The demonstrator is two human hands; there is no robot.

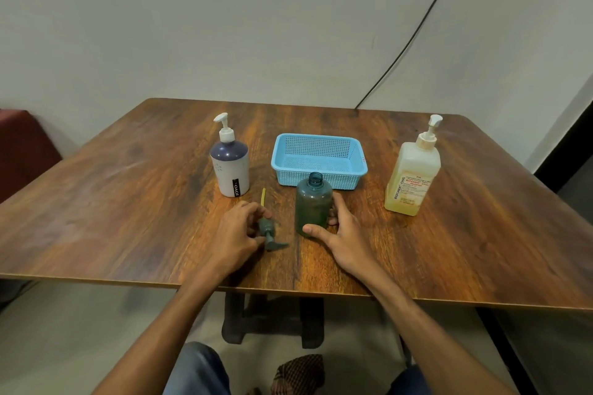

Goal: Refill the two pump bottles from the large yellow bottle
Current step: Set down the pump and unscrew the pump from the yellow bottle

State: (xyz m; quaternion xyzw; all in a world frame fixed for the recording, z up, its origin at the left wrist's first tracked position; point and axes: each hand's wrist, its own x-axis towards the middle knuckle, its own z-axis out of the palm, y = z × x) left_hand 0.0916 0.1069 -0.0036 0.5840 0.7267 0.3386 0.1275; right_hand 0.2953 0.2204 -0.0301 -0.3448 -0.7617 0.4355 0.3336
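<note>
Fingers of the right hand (345, 234) wrap the uncapped green bottle (313, 202) to steady it, the left hand (234, 231) gripping its pump head (269, 231) down on the tabletop (128, 202) (parked aside, I'd guess).

Glossy wood-grain table (128, 189) — perforated plastic basket (317, 157)
</note>
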